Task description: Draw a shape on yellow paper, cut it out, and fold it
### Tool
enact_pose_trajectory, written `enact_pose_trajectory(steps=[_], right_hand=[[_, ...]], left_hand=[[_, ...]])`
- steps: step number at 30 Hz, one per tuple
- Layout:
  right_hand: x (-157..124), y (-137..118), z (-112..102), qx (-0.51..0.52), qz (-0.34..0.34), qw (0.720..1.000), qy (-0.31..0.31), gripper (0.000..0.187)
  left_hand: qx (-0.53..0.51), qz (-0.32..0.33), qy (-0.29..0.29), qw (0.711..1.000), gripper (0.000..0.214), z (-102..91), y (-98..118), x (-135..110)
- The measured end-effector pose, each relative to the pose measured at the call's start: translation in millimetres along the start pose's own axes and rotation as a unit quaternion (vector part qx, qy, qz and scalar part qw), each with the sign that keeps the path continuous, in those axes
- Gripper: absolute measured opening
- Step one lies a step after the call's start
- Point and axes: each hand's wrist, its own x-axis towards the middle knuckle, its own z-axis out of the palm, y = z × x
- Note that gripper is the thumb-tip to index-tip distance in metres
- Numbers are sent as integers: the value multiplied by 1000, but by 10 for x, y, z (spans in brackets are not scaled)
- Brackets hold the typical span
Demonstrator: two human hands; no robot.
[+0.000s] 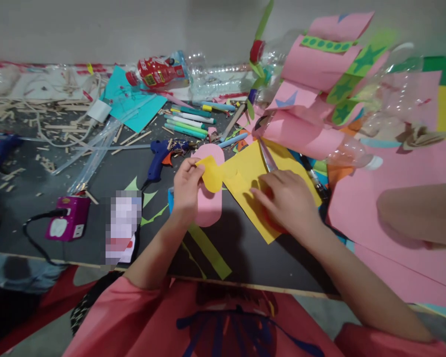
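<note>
My left hand [188,186] pinches a small yellow paper cutout [211,174] with a curved edge. Beneath it lies a pink paper shape [209,210] with rounded ends. My right hand [290,201] is closed around a pair of scissors [268,156]; the blades point away from me, and part of a red handle shows under the palm. Under that hand, a yellow sheet of paper [245,201] rests on the dark table. Whether the cutout is still joined to the sheet I cannot tell.
A blue glue gun [158,158] lies left of the pink shape, near several markers [186,124]. Further left are a phone [122,223] and a purple power adapter [67,218]. A pink-papered bottle construction [301,131] stands back right, beside pink sheets [375,208].
</note>
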Motion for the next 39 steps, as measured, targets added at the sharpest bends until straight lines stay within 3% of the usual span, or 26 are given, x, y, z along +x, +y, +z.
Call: enact_pose_trajectory(steps=[4, 9, 12, 13, 15, 17, 19, 20, 22, 24, 27, 31, 35, 39], right_hand=[[228, -195, 205, -40, -8, 997, -59, 45], [331, -277, 262, 59, -28, 993, -98, 12], [518, -176, 210, 159, 8, 981, -111, 12], [601, -130, 178, 181, 27, 979, -92, 11], [745, -53, 94, 205, 54, 977, 2, 11], [789, -27, 8, 219, 46, 969, 108, 26], [692, -66, -37, 246, 21, 958, 143, 35], [599, -101, -34, 274, 19, 952, 133, 30], [372, -176, 25, 357, 36, 932, 48, 20], [159, -221, 121, 439, 63, 896, -16, 21], [-43, -204, 225, 542, 105, 831, -61, 27], [-143, -125, 222, 633, 98, 767, -24, 30], [-174, -100, 253, 652, 82, 754, 5, 29], [-161, -90, 369, 643, 80, 761, 31, 34]], left_hand=[[-1, 22, -2, 1000, 20, -15, -50, -1], [7, 21, -7, 1000, 23, -15, -36, -57], [21, 17, -18, 999, 23, -25, -56, -71], [25, 17, -23, 999, 23, -30, -68, -71], [32, 16, -34, 999, 22, -38, -90, -69], [45, 12, -45, 998, 23, -37, -101, -68], [63, 7, -56, 996, 24, -27, -98, -77], [71, 5, -59, 996, 24, -17, -92, -85], [78, -1, -67, 995, 25, 13, -79, -111], [72, -13, -82, 994, 26, 58, -63, -146], [55, -47, -118, 990, 26, 147, -11, -210], [10, -84, -148, 985, 31, 256, 110, -271], [-5, -92, -152, 984, 34, 296, 102, -264], [12, -53, -142, 988, 29, 277, -94, -251]])
